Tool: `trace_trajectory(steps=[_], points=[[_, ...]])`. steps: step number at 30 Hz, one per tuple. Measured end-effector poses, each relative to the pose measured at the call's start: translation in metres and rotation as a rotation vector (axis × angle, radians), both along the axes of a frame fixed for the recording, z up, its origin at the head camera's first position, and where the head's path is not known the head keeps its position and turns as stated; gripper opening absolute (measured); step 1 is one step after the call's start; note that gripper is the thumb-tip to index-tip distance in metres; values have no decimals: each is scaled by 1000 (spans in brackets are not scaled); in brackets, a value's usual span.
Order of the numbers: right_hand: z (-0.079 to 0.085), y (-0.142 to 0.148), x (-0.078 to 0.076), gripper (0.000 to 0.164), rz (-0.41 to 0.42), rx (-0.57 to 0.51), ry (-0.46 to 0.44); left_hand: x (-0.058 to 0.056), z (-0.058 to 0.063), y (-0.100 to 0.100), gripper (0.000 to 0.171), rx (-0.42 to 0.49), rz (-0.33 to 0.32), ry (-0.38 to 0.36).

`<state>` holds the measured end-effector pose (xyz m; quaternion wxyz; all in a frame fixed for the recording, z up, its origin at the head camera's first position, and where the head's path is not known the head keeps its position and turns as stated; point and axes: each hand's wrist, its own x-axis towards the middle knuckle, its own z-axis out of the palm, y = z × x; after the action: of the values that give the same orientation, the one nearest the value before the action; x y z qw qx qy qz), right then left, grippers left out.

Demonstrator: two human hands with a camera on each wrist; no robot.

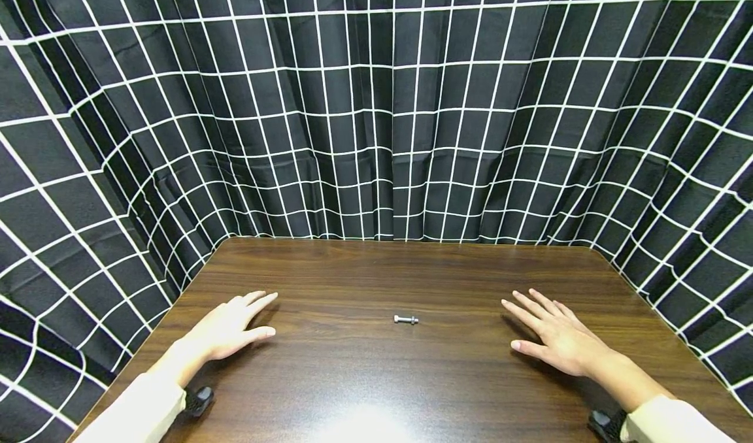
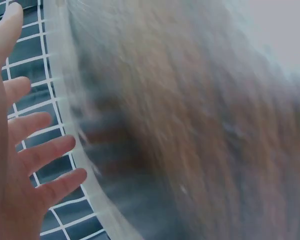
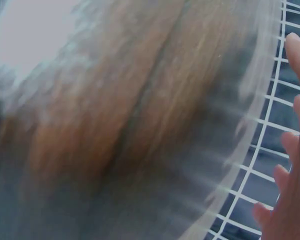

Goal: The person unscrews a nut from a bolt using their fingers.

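A small silver bolt [image 1: 406,319] with a nut near its right end lies on its side around the middle of the wooden table [image 1: 353,279]. To its left, my left hand [image 1: 232,325] is over the tabletop, palm down with fingers spread and nothing held. On the other side my right hand [image 1: 555,335] has the same spread pose, also holding nothing. Both hands are well apart from the bolt. In the left wrist view the left fingers [image 2: 47,155] are straight and separated; the right fingers [image 3: 290,145] show at the edge of the right wrist view.
A black curtain [image 1: 376,103] with a white grid surrounds the table at the back and both sides. Dark straps with a small device [image 1: 199,400] sit at both wrists. A bright glare spot [image 1: 361,423] lies on the tabletop near the front.
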<state>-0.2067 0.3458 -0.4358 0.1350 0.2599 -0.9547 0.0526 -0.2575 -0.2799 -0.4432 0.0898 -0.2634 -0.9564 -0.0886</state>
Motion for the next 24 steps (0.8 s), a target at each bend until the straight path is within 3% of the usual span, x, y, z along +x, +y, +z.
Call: trace_trajectory(steps=[8, 17, 20, 24], points=[[2, -8, -2, 66, 27, -4, 13, -2, 0, 9, 63, 18, -44, 44], [4, -21, -5, 60, 70, -40, -19, -4, 2, 29, 61, 56, -99, -13], [5, -28, -7, 56, 59, -54, -45, -6, 3, 37, 57, 123, -138, -49], [6, -37, -7, 50, 28, -78, -98, -7, 3, 46, 48, 308, -163, -169]])
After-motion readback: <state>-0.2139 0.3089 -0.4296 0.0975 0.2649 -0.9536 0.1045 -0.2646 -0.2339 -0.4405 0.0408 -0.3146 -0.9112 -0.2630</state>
